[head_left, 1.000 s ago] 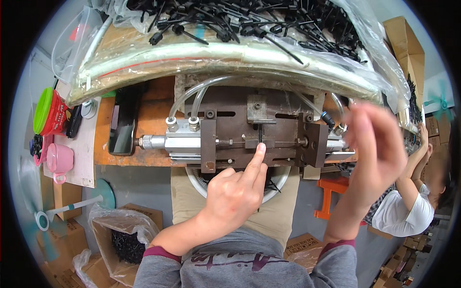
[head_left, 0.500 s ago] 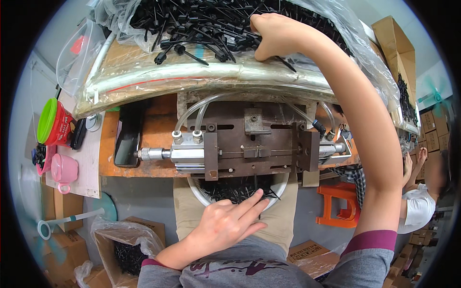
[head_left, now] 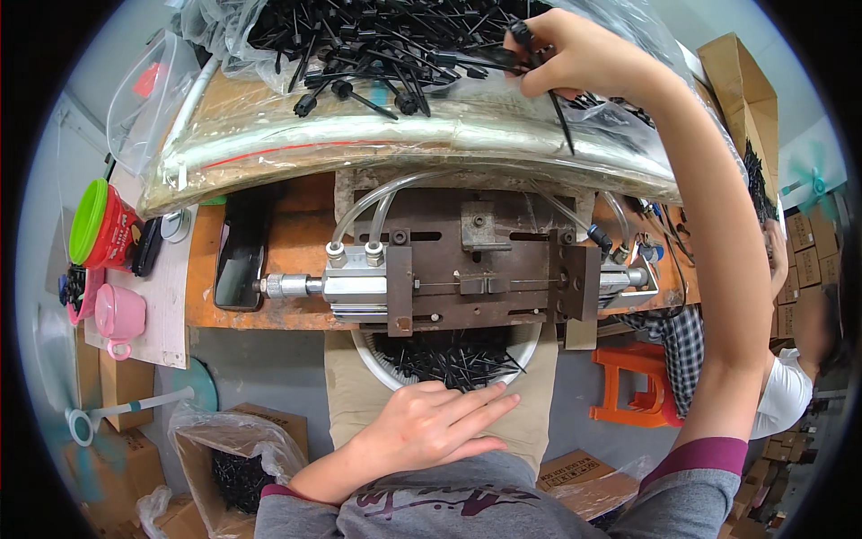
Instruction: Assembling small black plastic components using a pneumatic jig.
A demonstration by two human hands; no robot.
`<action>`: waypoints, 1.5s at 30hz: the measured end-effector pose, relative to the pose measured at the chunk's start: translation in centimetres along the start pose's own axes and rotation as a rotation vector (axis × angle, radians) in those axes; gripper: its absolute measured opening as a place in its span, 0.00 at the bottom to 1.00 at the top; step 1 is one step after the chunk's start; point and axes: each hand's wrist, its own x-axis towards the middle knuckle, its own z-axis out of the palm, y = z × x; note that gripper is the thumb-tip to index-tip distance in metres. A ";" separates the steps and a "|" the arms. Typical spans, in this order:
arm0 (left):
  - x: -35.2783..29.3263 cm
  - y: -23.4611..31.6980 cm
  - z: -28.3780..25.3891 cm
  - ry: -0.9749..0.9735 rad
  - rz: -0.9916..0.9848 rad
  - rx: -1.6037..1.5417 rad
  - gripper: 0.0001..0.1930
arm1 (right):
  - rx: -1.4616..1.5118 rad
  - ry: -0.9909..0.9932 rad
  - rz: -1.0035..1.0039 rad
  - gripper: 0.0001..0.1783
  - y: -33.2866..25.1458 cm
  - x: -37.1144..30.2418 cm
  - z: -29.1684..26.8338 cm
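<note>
in the head view, we see the two hands well apart. our right hand (head_left: 588, 56), at one o'clock, is closed around black stemmed pieces (head_left: 521, 36), one stem hanging below the fingers; how many it grips, we cannot tell. it is at the edge of a pile of similar black parts (head_left: 395, 40) at twelve o'clock, lying on clear plastic. our left hand (head_left: 426, 427), at six o'clock, holds nothing we can see, its fingers spread just beside the rim of a white basket (head_left: 366, 354) of black parts; whether they touch, we cannot tell. at the centre we have a brown metal fixture (head_left: 431, 256), with a silver cylinder (head_left: 355, 292) toward nine o'clock. a dark phone (head_left: 239, 260) lies farther out that way, then a pink cup (head_left: 119, 310). an orange stool (head_left: 615, 386) stands at four o'clock.
</note>
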 end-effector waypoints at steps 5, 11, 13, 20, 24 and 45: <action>-0.3 0.1 -0.1 -0.024 0.012 -0.032 0.27 | 0.209 0.021 0.061 0.11 1.1 -2.2 -1.6; 0.5 0.5 -0.5 0.080 -0.008 -0.092 0.26 | 0.642 0.462 -0.001 0.16 2.9 -5.6 -2.3; 0.8 0.3 -0.9 0.168 -0.033 -0.120 0.25 | 0.777 0.562 -0.032 0.14 2.1 -7.2 -1.8; 3.2 0.7 -4.5 0.520 -0.317 -0.765 0.33 | 0.069 0.608 -0.474 0.14 -4.2 -14.2 9.0; 2.8 0.4 -4.4 0.348 -0.312 -0.771 0.28 | -0.040 0.640 -0.618 0.22 -4.5 -16.6 13.8; 3.0 -2.3 2.2 0.239 -0.126 0.427 0.14 | 1.383 0.815 0.176 0.10 -5.7 -21.0 15.1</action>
